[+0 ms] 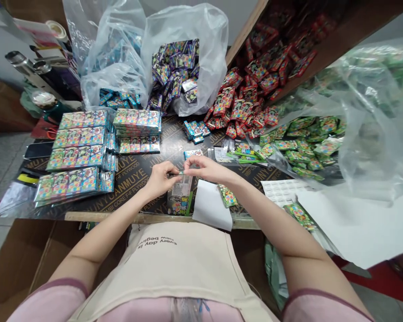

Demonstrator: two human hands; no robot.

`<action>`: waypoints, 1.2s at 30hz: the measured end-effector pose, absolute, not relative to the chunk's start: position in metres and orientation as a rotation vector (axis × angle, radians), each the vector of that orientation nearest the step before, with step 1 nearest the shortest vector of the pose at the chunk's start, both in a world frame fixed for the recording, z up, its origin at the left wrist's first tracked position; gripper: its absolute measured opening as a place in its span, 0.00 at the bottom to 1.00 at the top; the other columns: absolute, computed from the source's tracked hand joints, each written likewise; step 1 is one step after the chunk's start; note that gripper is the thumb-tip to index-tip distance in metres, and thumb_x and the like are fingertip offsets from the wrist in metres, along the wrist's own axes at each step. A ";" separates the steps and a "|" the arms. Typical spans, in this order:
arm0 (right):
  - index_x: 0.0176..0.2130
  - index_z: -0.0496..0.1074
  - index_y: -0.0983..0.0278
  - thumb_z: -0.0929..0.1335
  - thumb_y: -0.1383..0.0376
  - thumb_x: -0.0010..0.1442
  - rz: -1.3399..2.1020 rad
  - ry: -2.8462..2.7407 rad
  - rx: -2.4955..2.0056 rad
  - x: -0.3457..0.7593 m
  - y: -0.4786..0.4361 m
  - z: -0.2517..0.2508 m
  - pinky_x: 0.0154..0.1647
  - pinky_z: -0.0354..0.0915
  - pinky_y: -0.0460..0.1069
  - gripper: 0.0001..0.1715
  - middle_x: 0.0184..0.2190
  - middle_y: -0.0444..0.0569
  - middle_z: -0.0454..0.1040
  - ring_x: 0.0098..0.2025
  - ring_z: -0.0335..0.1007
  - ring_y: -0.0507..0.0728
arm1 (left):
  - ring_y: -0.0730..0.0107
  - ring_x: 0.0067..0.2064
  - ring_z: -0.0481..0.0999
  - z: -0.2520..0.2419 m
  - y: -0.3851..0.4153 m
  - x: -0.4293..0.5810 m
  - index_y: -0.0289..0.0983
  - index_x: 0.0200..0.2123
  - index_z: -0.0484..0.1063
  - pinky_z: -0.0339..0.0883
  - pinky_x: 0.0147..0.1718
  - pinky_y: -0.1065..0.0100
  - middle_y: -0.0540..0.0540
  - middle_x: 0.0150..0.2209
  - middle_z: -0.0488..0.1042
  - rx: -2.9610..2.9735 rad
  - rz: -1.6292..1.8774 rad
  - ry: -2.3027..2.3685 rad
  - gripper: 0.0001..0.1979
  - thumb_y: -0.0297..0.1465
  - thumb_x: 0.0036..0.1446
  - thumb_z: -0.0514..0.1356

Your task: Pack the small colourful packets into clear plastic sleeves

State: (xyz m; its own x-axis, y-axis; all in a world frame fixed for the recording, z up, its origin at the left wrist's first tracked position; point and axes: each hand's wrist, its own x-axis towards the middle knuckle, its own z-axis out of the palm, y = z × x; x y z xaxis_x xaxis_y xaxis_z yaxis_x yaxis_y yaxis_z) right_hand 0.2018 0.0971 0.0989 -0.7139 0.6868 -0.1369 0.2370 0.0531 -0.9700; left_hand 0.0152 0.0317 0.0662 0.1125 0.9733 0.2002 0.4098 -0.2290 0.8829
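My left hand (164, 180) and my right hand (203, 168) meet over the middle of the table, fingertips pinched together. Between them they hold the upper edge of a clear plastic bag (181, 197), which has a colourful green-and-black printed part near the table's front edge. What else may sit between the fingertips is too small to tell. A small blue box (192, 153) lies just beyond my right hand. Below that hand are a white sheet of paper (211, 208) and a small green box (227, 197).
Stacked bagged packs (77, 156) stand on the left. Behind are plastic bags of blue boxes (121, 98) and purple boxes (177, 67). Heaped red boxes (245, 107) and green boxes (302, 152) lie to the right, near a sticker sheet (278, 190). Flasks (43, 67) stand back left.
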 end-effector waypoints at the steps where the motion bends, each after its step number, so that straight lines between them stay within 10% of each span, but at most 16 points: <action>1: 0.23 0.72 0.63 0.72 0.62 0.49 1.707 -1.990 -0.940 0.198 0.099 0.096 0.33 0.58 0.47 0.08 0.23 0.42 0.70 0.29 0.62 0.52 | 0.66 0.31 0.73 0.067 0.031 0.015 0.38 0.23 0.74 0.64 0.33 0.66 0.47 0.26 0.76 1.736 1.080 1.353 0.04 0.26 0.43 0.66; 19: 0.24 0.70 0.63 0.71 0.62 0.46 1.794 -1.833 -1.099 0.188 0.108 0.060 0.28 0.57 0.46 0.08 0.20 0.41 0.68 0.25 0.61 0.50 | 0.69 0.31 0.70 0.064 0.026 0.025 0.39 0.33 0.78 0.62 0.32 0.69 0.48 0.28 0.72 1.803 1.102 1.361 0.04 0.29 0.52 0.65; 26: 0.52 0.67 0.61 0.73 0.54 0.50 0.693 -1.918 -1.728 0.268 0.080 0.033 0.49 0.59 0.59 0.32 0.47 0.56 0.70 0.49 0.64 0.66 | 0.67 0.32 0.72 0.047 0.034 -0.018 0.37 0.34 0.79 0.65 0.33 0.68 0.46 0.29 0.73 1.905 1.015 1.588 0.10 0.36 0.55 0.62; 32: 0.61 0.57 0.64 0.69 0.64 0.52 0.568 -2.031 -2.041 0.331 0.020 -0.003 0.47 0.61 0.57 0.39 0.45 0.57 0.68 0.47 0.65 0.65 | 0.45 0.56 0.65 0.034 0.047 -0.028 0.39 0.51 0.71 0.53 0.57 0.44 0.37 0.51 0.71 2.428 0.201 1.556 0.26 0.34 0.47 0.68; 36: 0.61 0.57 0.66 0.68 0.64 0.54 0.347 -1.919 -2.091 0.350 0.011 -0.009 0.47 0.61 0.57 0.37 0.45 0.59 0.67 0.48 0.64 0.66 | 0.47 0.53 0.66 0.025 0.047 0.006 0.40 0.52 0.68 0.50 0.57 0.42 0.39 0.49 0.70 2.539 -0.301 1.018 0.35 0.33 0.37 0.73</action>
State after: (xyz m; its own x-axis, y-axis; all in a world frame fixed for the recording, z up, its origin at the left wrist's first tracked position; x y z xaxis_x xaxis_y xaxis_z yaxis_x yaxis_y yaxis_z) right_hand 0.3505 0.0115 -0.0088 0.0877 0.9961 0.0129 0.9285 -0.0771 -0.3633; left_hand 0.0061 0.0471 0.0250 0.7134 0.6156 -0.3349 0.6987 -0.6618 0.2719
